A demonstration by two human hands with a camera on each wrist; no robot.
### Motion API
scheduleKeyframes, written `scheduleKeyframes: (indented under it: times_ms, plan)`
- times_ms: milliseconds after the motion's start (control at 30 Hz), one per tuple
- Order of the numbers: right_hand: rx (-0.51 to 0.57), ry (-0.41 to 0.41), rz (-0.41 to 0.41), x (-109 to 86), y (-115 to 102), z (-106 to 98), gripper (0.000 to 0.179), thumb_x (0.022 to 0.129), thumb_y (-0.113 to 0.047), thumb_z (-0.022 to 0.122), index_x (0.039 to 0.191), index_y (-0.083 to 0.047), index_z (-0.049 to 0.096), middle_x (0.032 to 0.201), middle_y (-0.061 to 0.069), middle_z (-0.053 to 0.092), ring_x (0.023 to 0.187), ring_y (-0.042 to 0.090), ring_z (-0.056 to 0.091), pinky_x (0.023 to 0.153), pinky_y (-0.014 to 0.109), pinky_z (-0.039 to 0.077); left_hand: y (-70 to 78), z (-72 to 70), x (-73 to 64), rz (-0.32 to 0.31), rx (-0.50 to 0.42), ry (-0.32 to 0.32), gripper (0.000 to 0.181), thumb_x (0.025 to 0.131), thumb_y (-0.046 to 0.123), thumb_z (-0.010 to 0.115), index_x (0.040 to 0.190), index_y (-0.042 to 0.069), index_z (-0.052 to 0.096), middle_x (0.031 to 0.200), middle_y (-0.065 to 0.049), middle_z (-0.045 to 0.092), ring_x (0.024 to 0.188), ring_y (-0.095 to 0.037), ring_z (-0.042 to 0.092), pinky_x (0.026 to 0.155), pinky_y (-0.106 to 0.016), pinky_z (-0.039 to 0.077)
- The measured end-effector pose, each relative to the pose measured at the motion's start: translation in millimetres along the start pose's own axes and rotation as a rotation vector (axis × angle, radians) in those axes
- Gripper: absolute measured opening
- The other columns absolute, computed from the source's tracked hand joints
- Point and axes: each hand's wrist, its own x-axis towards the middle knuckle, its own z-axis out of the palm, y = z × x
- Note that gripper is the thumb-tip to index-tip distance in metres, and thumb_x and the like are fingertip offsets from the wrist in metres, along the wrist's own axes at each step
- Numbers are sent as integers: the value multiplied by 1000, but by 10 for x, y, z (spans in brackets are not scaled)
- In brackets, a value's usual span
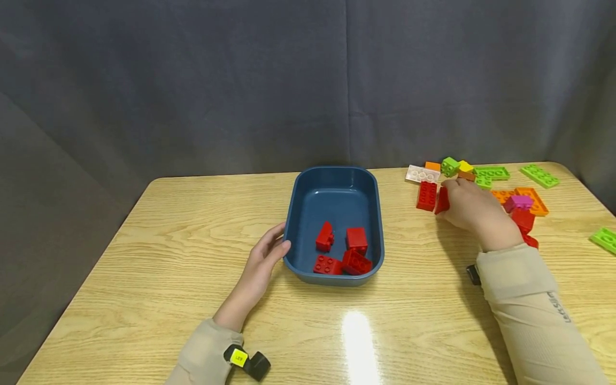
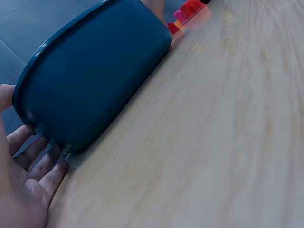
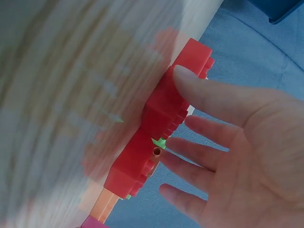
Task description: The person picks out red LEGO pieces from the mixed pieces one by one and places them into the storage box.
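The person's right grip (image 1: pixel 469 208) is hanging low over the far right of the counter (image 1: pixel 192 224), and the half-hidden red brick (image 1: pixel 441 201) is lying right at its fingertips, on their left side. The brick's visible part is running roughly away from the person, nearly parallel to the long axis of the neighbouring red brick (image 1: pixel 426 195) just to its left. The right grip is standing apart: the right wrist view is showing thumb and fingers spread, with no sure contact on the brick. The blue bin (image 1: pixel 332 206) is sitting to the left of both bricks and nearer the person, holding four red bricks (image 1: pixel 356 238). The left grip (image 1: pixel 260 256) is resting loosely against the bin's left wall, thumb at the rim, leaving the right much nearer the half-hidden brick.
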Motion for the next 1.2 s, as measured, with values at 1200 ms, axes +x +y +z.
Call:
scheduleKeyframes:
  times_ms: [1200]
  plan:
    - [-18,8,-4,-93,-257,-166,58,86,-19,71,133,10,50,122,36,48,107,50,50,86,65,45,2,5,4,-2,-7,8,50,102,16,50,149,2,40,150,-18,42,135,-31,44,104,-24,40]
